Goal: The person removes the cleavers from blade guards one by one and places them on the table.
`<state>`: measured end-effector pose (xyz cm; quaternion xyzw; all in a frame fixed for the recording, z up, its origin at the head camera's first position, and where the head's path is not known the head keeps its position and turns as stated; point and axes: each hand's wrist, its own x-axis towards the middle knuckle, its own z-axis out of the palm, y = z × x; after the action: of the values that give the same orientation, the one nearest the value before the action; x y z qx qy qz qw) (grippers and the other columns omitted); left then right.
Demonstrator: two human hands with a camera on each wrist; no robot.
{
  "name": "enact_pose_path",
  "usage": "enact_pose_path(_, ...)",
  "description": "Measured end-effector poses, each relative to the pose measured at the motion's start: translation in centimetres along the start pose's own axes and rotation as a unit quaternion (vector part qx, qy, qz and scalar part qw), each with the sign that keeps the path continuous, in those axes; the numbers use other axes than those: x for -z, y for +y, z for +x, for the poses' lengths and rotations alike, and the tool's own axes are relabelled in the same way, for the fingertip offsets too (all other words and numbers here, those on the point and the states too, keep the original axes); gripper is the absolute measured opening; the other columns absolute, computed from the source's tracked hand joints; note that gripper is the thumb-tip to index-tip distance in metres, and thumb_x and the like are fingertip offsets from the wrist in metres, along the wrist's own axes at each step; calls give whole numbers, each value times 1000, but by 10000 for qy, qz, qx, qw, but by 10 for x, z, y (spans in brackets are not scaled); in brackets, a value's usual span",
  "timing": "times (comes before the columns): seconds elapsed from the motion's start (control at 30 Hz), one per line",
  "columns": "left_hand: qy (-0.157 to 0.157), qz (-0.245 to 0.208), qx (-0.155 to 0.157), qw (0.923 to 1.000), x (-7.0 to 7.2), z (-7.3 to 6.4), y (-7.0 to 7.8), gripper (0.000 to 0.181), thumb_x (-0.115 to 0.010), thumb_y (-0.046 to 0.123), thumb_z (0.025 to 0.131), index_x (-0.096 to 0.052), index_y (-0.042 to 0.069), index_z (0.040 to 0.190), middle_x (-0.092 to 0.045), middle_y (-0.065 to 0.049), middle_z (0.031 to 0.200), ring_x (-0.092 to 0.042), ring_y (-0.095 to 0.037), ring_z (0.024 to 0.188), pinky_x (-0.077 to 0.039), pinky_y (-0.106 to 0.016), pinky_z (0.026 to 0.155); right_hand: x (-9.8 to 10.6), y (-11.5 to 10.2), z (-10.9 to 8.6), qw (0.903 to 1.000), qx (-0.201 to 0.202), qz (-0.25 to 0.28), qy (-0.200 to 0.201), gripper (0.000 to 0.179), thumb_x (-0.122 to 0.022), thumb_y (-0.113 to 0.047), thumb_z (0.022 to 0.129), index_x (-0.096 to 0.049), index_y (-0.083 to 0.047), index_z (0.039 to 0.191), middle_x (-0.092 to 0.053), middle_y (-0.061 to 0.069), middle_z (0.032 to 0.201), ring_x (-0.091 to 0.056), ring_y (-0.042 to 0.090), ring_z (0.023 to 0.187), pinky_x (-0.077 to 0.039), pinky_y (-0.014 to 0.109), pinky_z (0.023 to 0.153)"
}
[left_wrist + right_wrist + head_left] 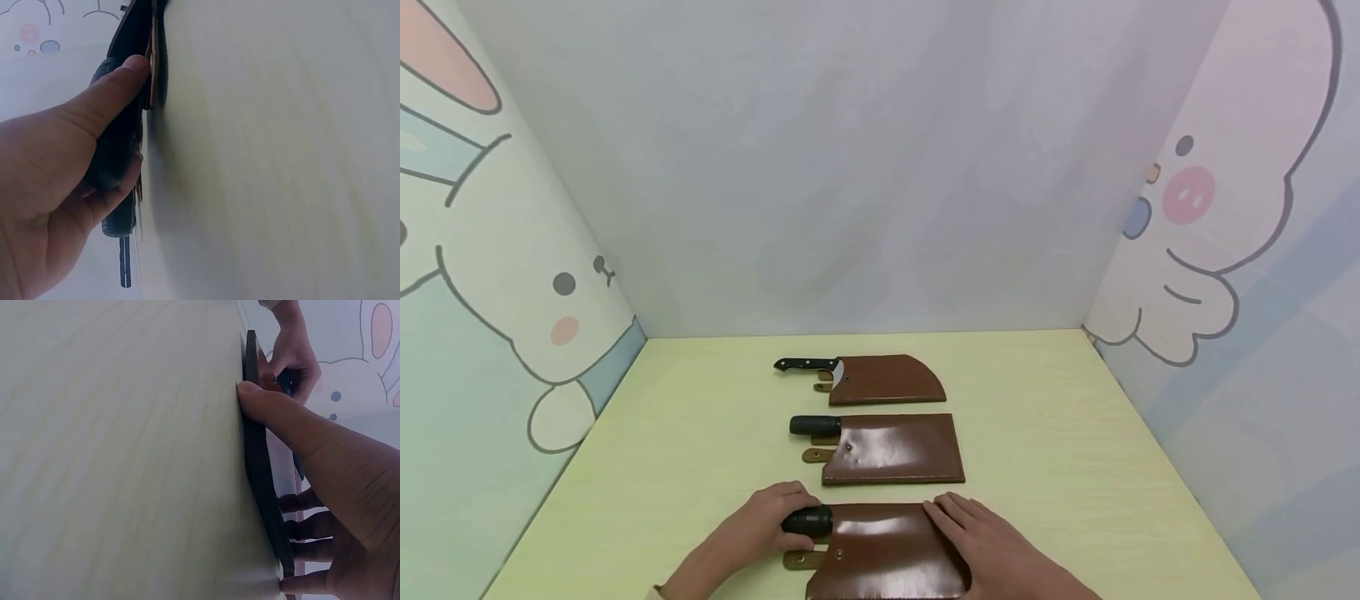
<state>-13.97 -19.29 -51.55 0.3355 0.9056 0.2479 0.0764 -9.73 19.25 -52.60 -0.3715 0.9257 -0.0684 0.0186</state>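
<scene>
The nearest cleaver lies flat in a glossy brown leather sheath (891,542). My left hand (771,521) grips its black handle (808,522), with the thumb along the handle in the left wrist view. A strap (801,559) with a snap sticks out below that handle. Across the right end of the same sheath lies my right hand (985,542). In the right wrist view its thumb (269,406) holds one edge of the sheath and the other fingers (312,553) the opposite edge. The blade is hidden inside the leather.
Beyond it lies a second sheathed cleaver (895,448) with a black handle. Farther back is a third knife (887,380) in a curved-end sheath, its riveted handle pointing left. All rest on a pale yellow table (662,433) walled by curtain-like panels (850,208) with cartoon animals.
</scene>
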Motion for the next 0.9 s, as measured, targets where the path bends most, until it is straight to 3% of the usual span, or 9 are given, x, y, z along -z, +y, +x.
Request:
enact_pose_path(0.23, 30, 61, 78, 9999, 0, 1, 1, 43, -81, 50, 82, -76, 17, 111, -57, 14, 95, -48, 2, 81, -47, -23, 71, 1, 0, 1, 9999, 10, -129, 83, 117, -43, -95, 77, -40, -10, 156, -54, 12, 149, -52, 29, 134, -47, 45, 104)
enact_pose_path(0.5, 325, 503, -286, 9978, 2, 0, 4, 58, -78, 59, 78, -76, 13, 112, -61, 9, 97, -50, -1, 84, -48, -24, 71, 7, 3, 0, 9994, 104, -162, 276, 117, -46, -94, 76, -42, -8, 155, -55, 14, 147, -53, 30, 133, -50, 43, 100)
enact_pose_path(0.73, 808, 843, -455, 9921, 5, 0, 11, 37, -82, 46, 84, -77, 17, 106, -57, 11, 91, -47, 0, 80, -47, -21, 67, 11, 7, -2, 9979, 215, -206, 573, 117, -50, -93, 76, -42, -6, 154, -53, 17, 149, -52, 32, 134, -53, 42, 96)
enact_pose_path(0.9, 1033, 785, -427, 9906, 7, -2, 14, 33, -83, 44, 84, -78, 18, 104, -58, 12, 91, -47, 1, 80, -47, -21, 67, 19, 9, -1, 9973, 346, -299, 579, 117, -48, -93, 77, -44, -4, 153, -54, 17, 149, -54, 34, 133, -53, 43, 97)
